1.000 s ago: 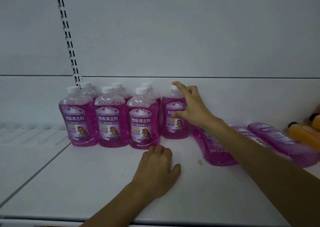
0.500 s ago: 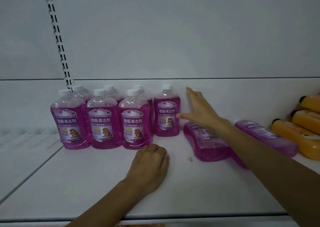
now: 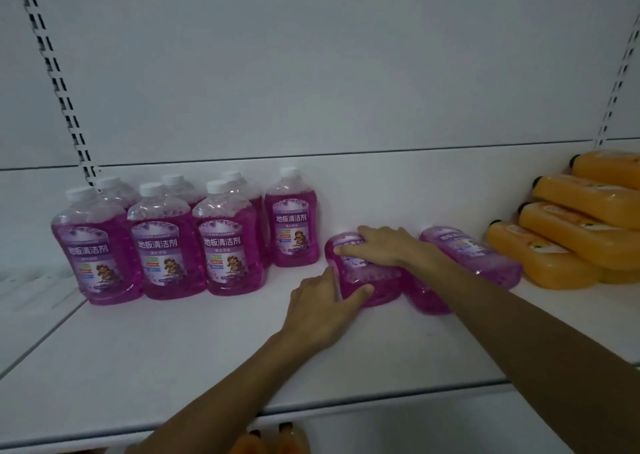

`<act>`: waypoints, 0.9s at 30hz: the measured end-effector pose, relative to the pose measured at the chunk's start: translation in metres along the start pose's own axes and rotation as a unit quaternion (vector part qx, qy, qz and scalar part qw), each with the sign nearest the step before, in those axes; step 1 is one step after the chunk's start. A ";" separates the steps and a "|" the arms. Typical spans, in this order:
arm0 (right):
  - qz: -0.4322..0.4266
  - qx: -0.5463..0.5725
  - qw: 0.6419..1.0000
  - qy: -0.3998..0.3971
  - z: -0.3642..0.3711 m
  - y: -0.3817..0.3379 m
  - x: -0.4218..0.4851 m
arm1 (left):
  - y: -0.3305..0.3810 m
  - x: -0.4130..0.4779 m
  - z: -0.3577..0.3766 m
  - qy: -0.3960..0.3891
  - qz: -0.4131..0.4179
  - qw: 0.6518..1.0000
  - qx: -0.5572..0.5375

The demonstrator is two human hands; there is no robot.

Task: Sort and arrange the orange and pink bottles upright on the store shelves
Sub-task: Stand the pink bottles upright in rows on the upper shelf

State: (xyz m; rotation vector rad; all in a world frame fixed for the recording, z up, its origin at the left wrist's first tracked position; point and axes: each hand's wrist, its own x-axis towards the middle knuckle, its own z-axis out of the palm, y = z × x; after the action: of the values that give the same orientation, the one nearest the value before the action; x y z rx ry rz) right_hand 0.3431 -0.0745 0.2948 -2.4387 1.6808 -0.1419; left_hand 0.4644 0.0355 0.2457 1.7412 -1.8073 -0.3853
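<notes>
White store shelf (image 3: 173, 367), pale back panel behind. Near its middle, lying pink bottle (image 3: 381, 284), on its side, near end toward the camera, cap hidden. Held by both hands: right hand (image 3: 388, 247) laid across the label, fingers curved over the upper flank; left hand (image 3: 318, 310) at the near end, forefinger and thumb pinched on it. Seemingly not yet raised off the shelf.

Best stood up, by this reading, by pivoting on the near end, far end swung up by the right hand, left fingers bracing against a skid. Then slid left into the free spot in front of the lone rear bottle (image 3: 292, 225), label forward, kept off the upright pink bottles (image 3: 166, 242) grouped further left.

Just beside on the right, second lying pink bottle (image 3: 474, 256), partly behind the right forearm. Further right, orange bottles (image 3: 571, 235), stacked on their sides. Below the shelf edge, dark-capped orange tops (image 3: 277, 436).

Half a second before: right hand spread flat beside the lone rear bottle, holding nothing; left hand curled, resting on the shelf before the front row. Since then, both brought onto the lying bottle, and view swung right, with more orange stock revealed.
</notes>
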 end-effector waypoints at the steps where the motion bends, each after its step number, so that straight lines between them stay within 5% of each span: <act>1: 0.000 0.001 1.000 0.005 0.002 0.000 0.000 | 0.000 0.000 0.002 0.000 0.003 1.000 0.002; 7: -0.030 0.107 0.989 0.093 0.005 -0.007 -0.003 | -0.004 -0.003 -0.001 -0.023 0.000 0.992 -0.121; 13: -0.110 0.281 0.918 0.256 0.003 -0.022 -0.034 | 0.006 -0.005 0.000 0.044 0.046 0.938 -0.341; 18: -0.180 0.311 0.890 0.279 -0.006 -0.022 -0.057 | -0.007 -0.002 -0.007 0.059 0.100 0.956 -0.269; 27: -0.228 0.274 0.909 0.217 -0.001 -0.024 -0.060 | -0.027 -0.008 -0.020 0.088 0.142 0.976 -0.141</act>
State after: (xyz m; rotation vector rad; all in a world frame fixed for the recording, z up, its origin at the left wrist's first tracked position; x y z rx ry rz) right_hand 0.3432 -0.0106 0.3017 -2.3826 0.9438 -1.1247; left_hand 0.4978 0.0449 0.2440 1.2622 -1.7449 -0.3378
